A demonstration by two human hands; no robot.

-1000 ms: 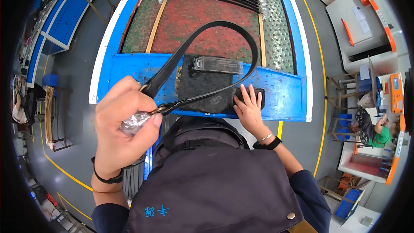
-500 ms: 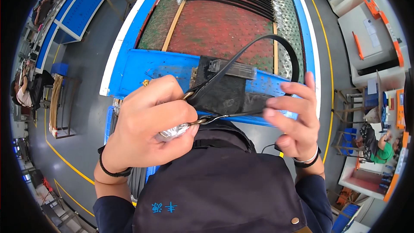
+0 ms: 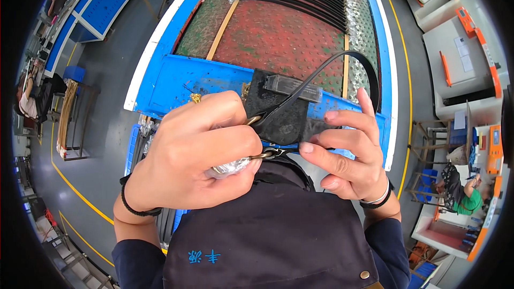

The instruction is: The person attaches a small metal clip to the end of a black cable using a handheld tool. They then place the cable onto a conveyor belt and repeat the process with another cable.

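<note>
A narrow black strap (image 3: pixel 369 69) with metal clasps at its ends arches above the bench in a loop. My left hand (image 3: pixel 195 152) is closed around its clasp ends, which are wrapped in crinkled clear plastic (image 3: pixel 233 168). Two metal loops poke out past the fingers on the right. My right hand (image 3: pixel 350 152) has its fingers bent and spread apart, with one fingertip against the strap's lower run beside the clasp. That run passes behind the right fingers and is partly hidden. Behind the hands, a black pad (image 3: pixel 278 123) lies over the bench's blue edge, bearing a clear plastic block (image 3: pixel 294 88).
Several black straps with plastic-wrapped ends lie side by side on the red and green board (image 3: pixel 284 37), across two wooden strips (image 3: pixel 222 29). Long shelving bundles stand on a rack (image 3: pixel 67 118) at left. People sit at workstations on both sides. Yellow lines mark the grey floor.
My right hand has moved left along the strap toward the clasp, its fingers curling in. The left hand has shifted slightly right with the clasp ends, and the loop sits a little lower.
</note>
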